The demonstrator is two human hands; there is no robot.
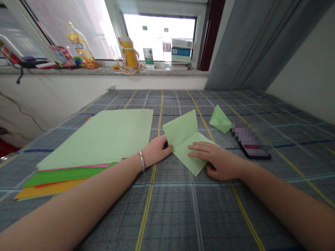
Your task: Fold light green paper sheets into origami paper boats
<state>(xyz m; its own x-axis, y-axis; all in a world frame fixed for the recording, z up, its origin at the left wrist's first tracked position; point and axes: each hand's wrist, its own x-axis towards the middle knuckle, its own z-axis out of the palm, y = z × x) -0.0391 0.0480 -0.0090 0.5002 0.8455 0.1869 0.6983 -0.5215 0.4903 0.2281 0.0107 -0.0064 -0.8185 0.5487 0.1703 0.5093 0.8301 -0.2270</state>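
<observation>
A light green sheet of paper (pixel 187 137) lies before me with a crease across its middle, its far half standing up at an angle. My left hand (pixel 157 150), with a silver bangle on the wrist, pinches the sheet at its left corner between thumb and fingers. Over the near half, my right hand (pixel 222 161) lies with fingers stretched out flat on the paper, its thumb by the edge. Behind the right hand sits a small folded green paper piece (pixel 220 119), standing in a pointed shape.
On the left lies a stack of coloured paper (pixel 102 136), pale green on top. A phone (pixel 252 146) rests at the right on the checked cloth (pixel 167 216). Bottles (pixel 148 57), a yellow flask (pixel 129 54) and boxes (pixel 181 52) line the windowsill.
</observation>
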